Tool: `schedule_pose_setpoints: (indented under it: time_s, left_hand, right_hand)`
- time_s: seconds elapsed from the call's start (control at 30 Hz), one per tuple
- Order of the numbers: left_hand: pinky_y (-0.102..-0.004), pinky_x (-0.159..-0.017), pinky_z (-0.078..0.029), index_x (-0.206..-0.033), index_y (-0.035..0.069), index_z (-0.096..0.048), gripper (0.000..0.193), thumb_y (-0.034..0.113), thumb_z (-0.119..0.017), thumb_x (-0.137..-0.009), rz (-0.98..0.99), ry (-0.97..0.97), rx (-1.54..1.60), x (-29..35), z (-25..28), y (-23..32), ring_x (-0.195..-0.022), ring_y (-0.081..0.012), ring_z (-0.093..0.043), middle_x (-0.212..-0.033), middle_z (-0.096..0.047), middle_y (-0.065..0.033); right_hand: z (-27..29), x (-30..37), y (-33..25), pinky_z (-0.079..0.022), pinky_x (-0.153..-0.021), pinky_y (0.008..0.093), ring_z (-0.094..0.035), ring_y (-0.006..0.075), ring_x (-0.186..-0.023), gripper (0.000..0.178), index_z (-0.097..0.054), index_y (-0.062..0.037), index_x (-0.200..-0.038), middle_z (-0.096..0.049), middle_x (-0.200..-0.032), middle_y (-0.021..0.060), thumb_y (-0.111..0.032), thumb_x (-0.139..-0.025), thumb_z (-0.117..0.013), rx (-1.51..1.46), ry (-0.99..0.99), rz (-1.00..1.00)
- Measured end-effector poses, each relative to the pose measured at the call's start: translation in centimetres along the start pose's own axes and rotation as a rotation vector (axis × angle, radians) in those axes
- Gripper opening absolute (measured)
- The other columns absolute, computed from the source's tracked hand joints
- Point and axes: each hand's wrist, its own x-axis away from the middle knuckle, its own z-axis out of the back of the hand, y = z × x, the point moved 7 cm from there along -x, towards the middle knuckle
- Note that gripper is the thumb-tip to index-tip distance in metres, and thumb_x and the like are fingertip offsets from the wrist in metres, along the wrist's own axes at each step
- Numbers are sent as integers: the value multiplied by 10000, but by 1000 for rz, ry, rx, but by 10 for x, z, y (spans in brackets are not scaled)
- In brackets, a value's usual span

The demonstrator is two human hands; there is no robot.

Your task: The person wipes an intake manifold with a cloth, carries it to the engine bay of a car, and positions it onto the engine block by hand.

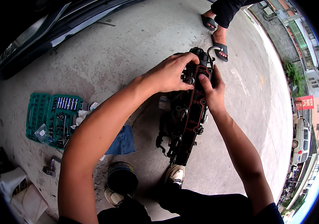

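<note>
A long black engine part (194,108) with red gasket lines on its upper face stands on the concrete in front of me. A bent metal pipe (212,51) sticks out at its far end. My left hand (172,72) is closed on the far left side, fingers curled around a small round fitting (189,80). On the opposite side, my right hand (214,95) grips the part, its thumb pressed on the top face and its fingers wrapped over the right edge. Those right fingertips are mostly hidden.
Left of me lies an open green socket set (39,108). Nearby are blue denim cloth (122,141), a dark bucket (123,179) and white jugs (27,198). A person in sandals (220,46) stands beyond the part. A car (60,28) is at the far left.
</note>
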Motion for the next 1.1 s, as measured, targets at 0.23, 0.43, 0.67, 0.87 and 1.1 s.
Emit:
schedule_pose_setpoints:
  time_s: [0.23,0.43,0.67,0.87,1.1]
  left_hand:
    - [-362,-935,-460,-1203,43,-524,458,-5,-652,-766,-14,93,139,8,9,-7,-1017,-235,-583,-1176,-580,-101]
    - [-329,-742,-484,-1037,14,-654,203,-1,-556,-860,218,196,93,-9,11,-20,-788,-199,-599,-955,-659,-87]
    - [-354,-779,-517,-942,51,-705,146,123,-616,-851,329,113,197,-22,0,-43,-856,-253,-670,-895,-698,-135]
    - [-345,-769,-516,-942,55,-714,146,100,-619,-841,284,118,273,-22,-3,-43,-822,-239,-669,-882,-701,-141]
    - [-326,-714,-501,-945,8,-684,175,4,-543,-841,308,98,42,-18,5,-19,-795,-212,-651,-847,-680,-168]
  right_hand:
    - [9,-1,-8,-398,-1003,357,-498,299,-1181,873,-267,127,-1389,-487,-1275,236,-276,-791,-758,225,2,105]
    - [-15,27,-65,-338,-1064,457,-347,403,-1302,778,-445,-52,-1316,-316,-1397,231,-206,-660,-834,600,-3,552]
    - [-33,31,-76,-344,-1054,498,-305,433,-1316,352,-681,-106,-983,-394,-1367,174,-143,-656,-806,871,-40,588]
    - [-40,30,-69,-355,-1049,514,-298,454,-1324,312,-678,-97,-984,-460,-1306,144,-101,-685,-765,899,-1,600]
    - [-38,31,-63,-371,-1038,515,-297,469,-1328,280,-669,-76,-954,-477,-1282,146,-48,-685,-739,840,12,614]
